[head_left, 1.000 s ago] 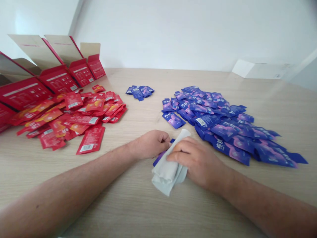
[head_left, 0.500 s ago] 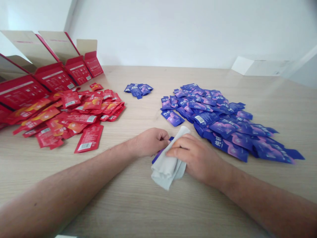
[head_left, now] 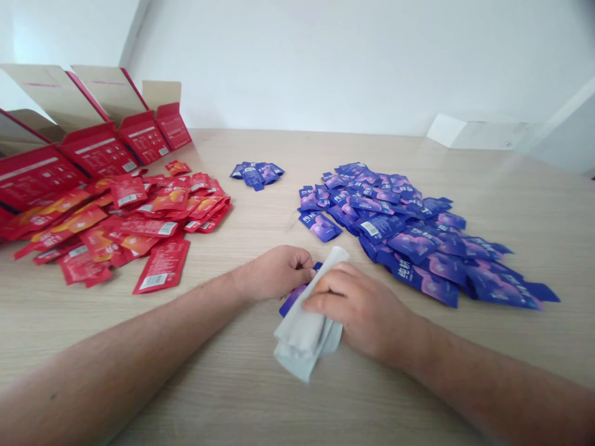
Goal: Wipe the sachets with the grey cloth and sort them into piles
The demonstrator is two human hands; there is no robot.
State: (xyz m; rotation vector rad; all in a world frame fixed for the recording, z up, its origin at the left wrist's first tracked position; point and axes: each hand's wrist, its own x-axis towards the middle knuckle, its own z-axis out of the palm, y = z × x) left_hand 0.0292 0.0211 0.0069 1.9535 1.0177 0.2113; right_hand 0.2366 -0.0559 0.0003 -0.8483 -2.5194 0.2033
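In the middle of the table my left hand pinches the top end of a blue-purple sachet. My right hand is closed on a folded white cloth, which lies over the sachet and hides most of it. One corner of the cloth hangs down toward me. Beyond my hands, to the right, spreads a large pile of blue-purple sachets. Farther back sits a small heap of the same sachets.
At the left lies a pile of red and orange sachets. Behind it stands a row of red cardboard boxes with lids raised. A white box rests at the back right, by the white wall.
My right hand and the cloth have shifted slightly down and left along the sachet. My left hand keeps its pinch. The whole view has tilted a little.
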